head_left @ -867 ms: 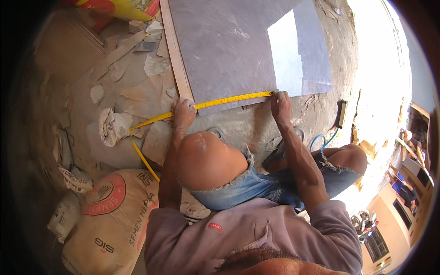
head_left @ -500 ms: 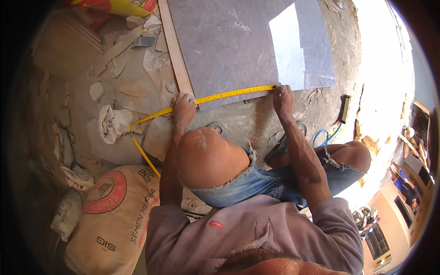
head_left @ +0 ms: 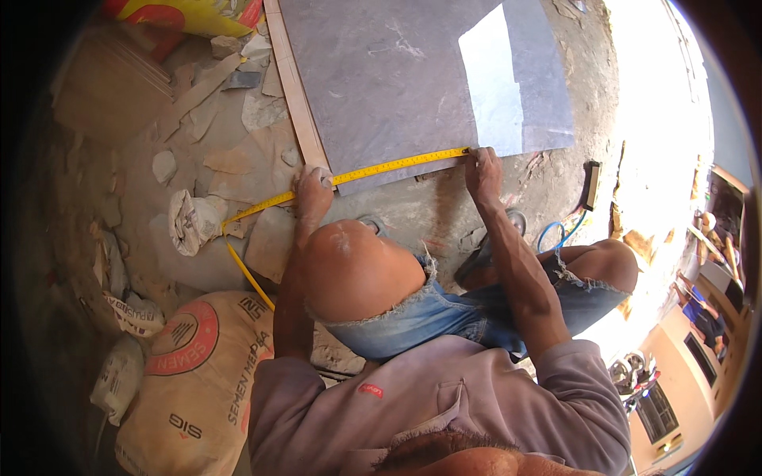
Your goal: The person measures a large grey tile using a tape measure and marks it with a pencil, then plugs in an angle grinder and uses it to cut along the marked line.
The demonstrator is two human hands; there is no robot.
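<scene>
as right fingers [head_left: 481, 155] pinch its end, left fingers [head_left: 316, 176] grip tape [head_left: 401, 164] midway.

Building site: rough, dusty concrete floor [head_left: 401, 210]; broken tile pieces [head_left: 228, 160] strewn toward left edge, bulging cement sack [head_left: 194, 377] at near left corner, stacked slabs [head_left: 111, 87] at far left.

Within the last second the head view has turned slightly counter-clockwise: the bare right hand [head_left: 483, 173] and the pinched end of the long yellow measuring tape [head_left: 401, 164] now sit nearer 11 o'clock, the plump yellow-and-red sack [head_left: 210, 24] nearer 9, and the oblong black-and-tan block [head_left: 592, 186] nearer 12.
</scene>
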